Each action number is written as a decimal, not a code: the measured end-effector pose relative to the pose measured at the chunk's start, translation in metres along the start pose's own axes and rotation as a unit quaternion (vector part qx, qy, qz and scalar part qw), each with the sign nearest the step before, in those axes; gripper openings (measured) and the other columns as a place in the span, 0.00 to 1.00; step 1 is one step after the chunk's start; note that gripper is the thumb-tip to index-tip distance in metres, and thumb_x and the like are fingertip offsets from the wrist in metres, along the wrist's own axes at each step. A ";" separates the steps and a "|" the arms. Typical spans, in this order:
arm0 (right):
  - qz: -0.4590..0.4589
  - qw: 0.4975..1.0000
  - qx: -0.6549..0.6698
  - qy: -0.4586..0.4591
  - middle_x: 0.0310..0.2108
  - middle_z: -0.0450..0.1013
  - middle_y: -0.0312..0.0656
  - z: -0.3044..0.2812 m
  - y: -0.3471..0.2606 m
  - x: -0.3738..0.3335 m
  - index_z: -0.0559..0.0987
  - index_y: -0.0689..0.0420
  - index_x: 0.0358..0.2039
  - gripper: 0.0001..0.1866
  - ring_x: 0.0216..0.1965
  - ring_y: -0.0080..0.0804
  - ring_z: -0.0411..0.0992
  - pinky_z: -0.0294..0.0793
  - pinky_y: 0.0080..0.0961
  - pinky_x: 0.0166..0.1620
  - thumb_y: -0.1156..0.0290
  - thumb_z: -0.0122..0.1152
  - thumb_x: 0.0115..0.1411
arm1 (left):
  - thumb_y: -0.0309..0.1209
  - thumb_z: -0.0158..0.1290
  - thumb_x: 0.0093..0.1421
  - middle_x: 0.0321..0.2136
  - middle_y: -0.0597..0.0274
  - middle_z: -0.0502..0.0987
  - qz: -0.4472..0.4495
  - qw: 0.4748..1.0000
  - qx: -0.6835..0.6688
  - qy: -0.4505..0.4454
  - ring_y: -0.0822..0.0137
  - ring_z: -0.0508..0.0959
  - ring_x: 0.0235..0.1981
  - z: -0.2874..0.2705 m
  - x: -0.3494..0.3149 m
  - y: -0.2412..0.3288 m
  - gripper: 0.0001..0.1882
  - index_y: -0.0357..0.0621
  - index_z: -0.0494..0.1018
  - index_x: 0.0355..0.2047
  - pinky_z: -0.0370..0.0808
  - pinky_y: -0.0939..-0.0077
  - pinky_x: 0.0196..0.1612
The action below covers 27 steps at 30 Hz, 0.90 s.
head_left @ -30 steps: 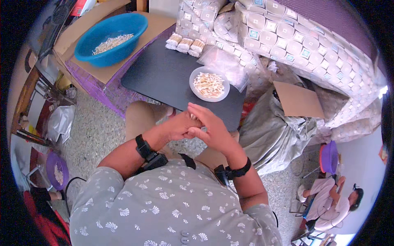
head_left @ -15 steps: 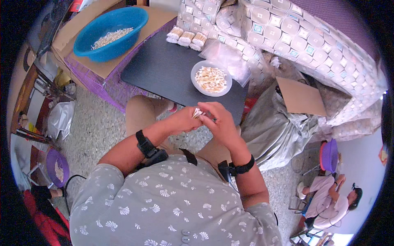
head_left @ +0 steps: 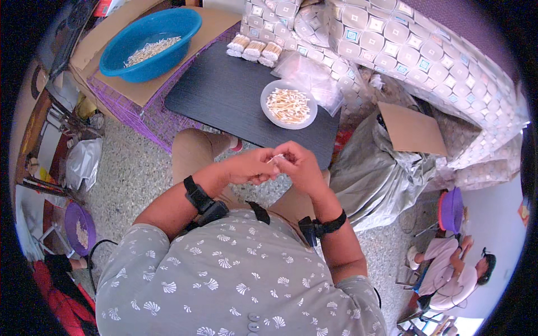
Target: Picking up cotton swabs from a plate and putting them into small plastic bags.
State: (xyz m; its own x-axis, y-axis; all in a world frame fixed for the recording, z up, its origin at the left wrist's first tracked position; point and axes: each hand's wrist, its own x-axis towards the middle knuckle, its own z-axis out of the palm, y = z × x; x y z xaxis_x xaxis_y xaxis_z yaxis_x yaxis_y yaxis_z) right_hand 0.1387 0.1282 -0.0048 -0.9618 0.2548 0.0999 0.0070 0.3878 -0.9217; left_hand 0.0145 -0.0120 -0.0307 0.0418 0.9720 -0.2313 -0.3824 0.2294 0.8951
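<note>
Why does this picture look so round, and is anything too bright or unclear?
Head view: a fisheye lens bends straight edges toward the black rim. Head view: bright glare whites out a patch below the seated person. Head view: the cotton swabs between left hand and right hand are too small to tell apart.

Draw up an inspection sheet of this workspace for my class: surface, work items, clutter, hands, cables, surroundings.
Surface: dark tabletop, partly bare.
Work items: whitish bowl of loose cotton swabs; swab bundles at the far edge; clear plastic bags beside them.
Clutter: blue basin of swabs on cardboard; grey sheet with a cardboard flap, at right.
Hands: left hand and right hand meet around white-tipped swabs; count unclear.
Cables: dark cable curving near the left sleeve.
Surroundings: speckled floor, patterned covering, seated person at far right.
</note>
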 end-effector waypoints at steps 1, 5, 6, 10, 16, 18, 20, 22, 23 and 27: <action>0.025 0.999 0.040 0.010 0.26 0.72 0.36 -0.004 0.003 0.001 0.75 0.58 0.33 0.05 0.26 0.22 0.70 0.69 0.20 0.29 0.73 0.58 0.56 | 0.38 0.51 0.60 0.24 0.69 0.71 0.002 0.998 -0.047 0.029 0.80 0.67 0.18 0.002 -0.002 0.002 0.15 0.44 0.68 0.44 0.62 0.86 0.18; 0.031 0.989 0.137 0.052 0.23 0.72 0.32 -0.008 0.009 0.002 0.74 0.59 0.33 0.04 0.22 0.17 0.67 0.67 0.16 0.25 0.73 0.57 0.59 | 0.50 0.41 0.66 0.26 0.68 0.72 0.066 0.980 -0.181 0.049 0.80 0.68 0.21 0.000 -0.007 0.003 0.24 0.43 0.67 0.49 0.66 0.86 0.21; 0.030 0.989 0.138 0.054 0.23 0.72 0.32 -0.008 0.010 0.002 0.74 0.59 0.33 0.04 0.22 0.17 0.67 0.67 0.16 0.25 0.73 0.57 0.59 | 0.50 0.41 0.66 0.26 0.68 0.72 0.065 0.980 -0.179 0.049 0.80 0.68 0.21 0.001 -0.006 0.003 0.24 0.43 0.67 0.49 0.66 0.86 0.21; 0.053 0.974 0.207 0.069 0.24 0.72 0.33 -0.005 0.009 0.002 0.73 0.59 0.33 0.04 0.22 0.17 0.68 0.69 0.15 0.26 0.74 0.57 0.59 | 0.54 0.36 0.66 0.24 0.68 0.71 0.081 0.980 -0.151 0.100 0.79 0.67 0.18 0.003 0.000 0.001 0.28 0.42 0.67 0.49 0.63 0.86 0.18; 0.055 0.971 0.220 0.075 0.25 0.72 0.34 0.005 0.014 0.002 0.74 0.58 0.33 0.04 0.23 0.17 0.69 0.70 0.16 0.26 0.74 0.58 0.58 | 0.58 0.36 0.64 0.17 0.72 0.64 0.102 0.978 -0.089 0.159 0.82 0.59 0.13 0.010 0.004 0.005 0.30 0.44 0.67 0.47 0.54 0.87 0.13; 0.052 0.976 0.199 0.072 0.25 0.72 0.34 0.007 0.015 0.002 0.74 0.58 0.33 0.04 0.23 0.17 0.69 0.70 0.16 0.26 0.74 0.58 0.58 | 0.58 0.36 0.64 0.16 0.73 0.62 0.103 0.979 -0.089 0.155 0.82 0.58 0.12 0.011 0.005 0.008 0.29 0.44 0.67 0.47 0.52 0.87 0.13; 0.044 0.978 0.187 0.075 0.25 0.72 0.33 0.007 0.016 0.002 0.74 0.58 0.34 0.04 0.23 0.18 0.70 0.70 0.16 0.26 0.74 0.58 0.58 | 0.57 0.36 0.65 0.16 0.74 0.63 0.107 0.980 -0.104 0.131 0.82 0.58 0.13 0.012 0.005 0.008 0.28 0.45 0.66 0.48 0.51 0.87 0.13; 0.037 0.980 0.179 0.076 0.25 0.73 0.33 0.006 0.016 0.002 0.74 0.58 0.34 0.05 0.23 0.18 0.70 0.70 0.16 0.25 0.74 0.58 0.57 | 0.57 0.37 0.64 0.17 0.74 0.63 0.106 0.977 -0.126 0.135 0.83 0.59 0.13 0.011 0.007 0.005 0.28 0.45 0.66 0.48 0.52 0.87 0.13; 0.030 0.982 0.171 0.076 0.25 0.73 0.33 0.005 0.015 0.001 0.74 0.59 0.34 0.05 0.23 0.18 0.70 0.70 0.16 0.25 0.74 0.58 0.57 | 0.56 0.38 0.64 0.18 0.73 0.64 0.105 0.973 -0.149 0.140 0.83 0.59 0.13 0.010 0.007 0.004 0.28 0.45 0.66 0.49 0.52 0.87 0.13; 0.018 0.989 0.115 0.087 0.26 0.73 0.34 0.001 0.012 0.001 0.75 0.59 0.34 0.05 0.22 0.19 0.70 0.70 0.17 0.25 0.74 0.58 0.57 | 0.50 0.47 0.63 0.20 0.71 0.68 0.106 0.978 -0.064 0.166 0.81 0.65 0.17 0.009 0.005 0.005 0.23 0.43 0.69 0.46 0.60 0.86 0.17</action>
State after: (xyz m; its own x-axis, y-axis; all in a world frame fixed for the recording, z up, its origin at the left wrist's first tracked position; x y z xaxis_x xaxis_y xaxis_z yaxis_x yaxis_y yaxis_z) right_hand 0.1374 0.1322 -0.0157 -0.9000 0.4216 0.1110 -0.0424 0.1687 -0.9848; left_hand 0.0211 -0.0053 -0.0239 -0.3451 0.9219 -0.1759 -0.4634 -0.0044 0.8861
